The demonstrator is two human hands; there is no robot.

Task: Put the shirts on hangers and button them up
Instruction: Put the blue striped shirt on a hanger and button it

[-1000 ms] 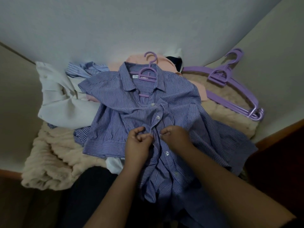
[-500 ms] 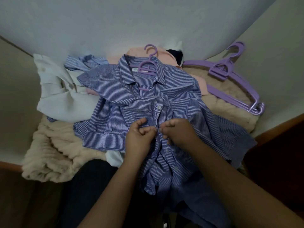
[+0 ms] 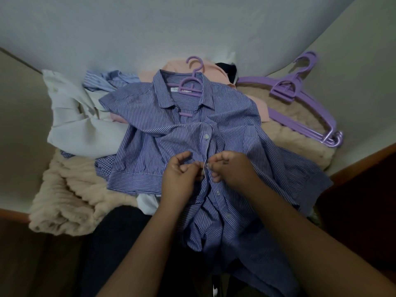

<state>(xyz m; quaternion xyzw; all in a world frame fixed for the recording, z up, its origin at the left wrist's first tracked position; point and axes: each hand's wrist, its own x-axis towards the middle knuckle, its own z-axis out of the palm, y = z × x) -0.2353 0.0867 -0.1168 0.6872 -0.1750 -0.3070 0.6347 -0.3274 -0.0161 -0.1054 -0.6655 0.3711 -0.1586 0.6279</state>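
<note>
Striped shirt (image 3: 162, 133), blue with white lines, lies front-up at scene centre on a fluffy cream blanket (image 3: 70, 196), collar at the far end. Purple hanger (image 3: 190, 84) sits inside the collar, hook pointing far. Left hand (image 3: 180, 179) pinches the left edge of the placket; right hand (image 3: 233, 168) pinches the right edge. Fingertips of both hands meet at a button (image 3: 207, 167) near mid-chest. One button (image 3: 206, 136) just beyond the hands appears fastened; the buttons nearer the person appear unfastened, though the folds hide much of that part. Stack of spare purple hangers (image 3: 308, 112) lies at far right on the blanket. White garment (image 3: 70, 116) lies at far left, pink garment (image 3: 216, 73) beyond the collar, partly under the shirt
</note>
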